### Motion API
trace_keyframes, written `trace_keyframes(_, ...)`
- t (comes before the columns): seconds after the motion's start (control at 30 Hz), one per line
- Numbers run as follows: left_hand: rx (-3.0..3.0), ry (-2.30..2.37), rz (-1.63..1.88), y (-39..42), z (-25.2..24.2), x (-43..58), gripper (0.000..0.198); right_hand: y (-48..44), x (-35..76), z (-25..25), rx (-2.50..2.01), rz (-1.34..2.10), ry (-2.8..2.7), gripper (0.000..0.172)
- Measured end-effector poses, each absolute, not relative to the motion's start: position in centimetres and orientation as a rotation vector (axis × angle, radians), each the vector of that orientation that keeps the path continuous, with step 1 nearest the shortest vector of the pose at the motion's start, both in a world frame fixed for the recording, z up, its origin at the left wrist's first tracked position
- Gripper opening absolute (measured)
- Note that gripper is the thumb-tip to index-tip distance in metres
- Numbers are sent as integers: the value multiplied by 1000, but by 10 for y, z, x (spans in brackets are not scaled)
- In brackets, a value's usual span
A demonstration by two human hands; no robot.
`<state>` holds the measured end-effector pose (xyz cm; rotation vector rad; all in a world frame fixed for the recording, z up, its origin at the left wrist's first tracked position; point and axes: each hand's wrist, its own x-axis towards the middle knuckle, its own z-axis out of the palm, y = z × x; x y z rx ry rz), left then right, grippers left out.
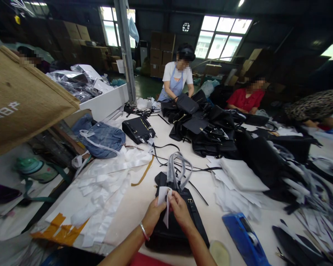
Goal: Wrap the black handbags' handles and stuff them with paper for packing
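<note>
Just in front of me a black bag with small gold buckles lies on the table. Its looped handles are wrapped in pale, see-through plastic. A white strip of thin material sits at the base of the handles, one end hanging down over the bag. My left hand wears a bracelet and pinches the strip from the left. From the right, the closed fingers of my right hand grip the same strip. The two hands are close together, and their undersides are hidden.
White strips spread over the table's left side, near a denim drawstring bag. To the right lie a blue tape dispenser and white sheets. Black bags pile up beyond, where a person in an apron works.
</note>
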<state>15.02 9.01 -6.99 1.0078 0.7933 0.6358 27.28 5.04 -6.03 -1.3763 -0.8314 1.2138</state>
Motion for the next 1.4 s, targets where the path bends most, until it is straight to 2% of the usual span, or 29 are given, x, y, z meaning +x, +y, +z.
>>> trace_keyframes(0.23, 1097, 852, 552, 102, -79, 150, 45, 45, 271, -59, -1339, 1115, -806, 39)
trace_keyframes(0.43, 1168, 821, 549, 103, -87, 153, 37, 46, 268, -70, -1366, 1071, -759, 44)
trace_keyframes(0.7, 1156, 785, 500, 108, -92, 145, 44, 52, 269, -84, -1505, 1007, -765, 42)
trace_keyframes(0.87, 1199, 873, 556, 107, -92, 146, 49, 56, 259, -83, -1671, 821, -775, 41)
trace_keyframes(0.93, 1192, 896, 592, 107, -92, 147, 48, 53, 261, -80, -1611, 887, -728, 43)
trace_keyframes(1.1, 1069, 863, 597, 105, -89, 145, 48, 40, 280, -70, -1104, 1484, -506, 55)
trace_keyframes(1.27, 954, 769, 483, 105, -80, 147, 55, 44, 276, -74, -1126, 1502, -556, 42)
trace_keyframes(1.4, 1040, 786, 466, 104, -72, 156, 57, 56, 268, -76, -1287, 1383, -707, 40)
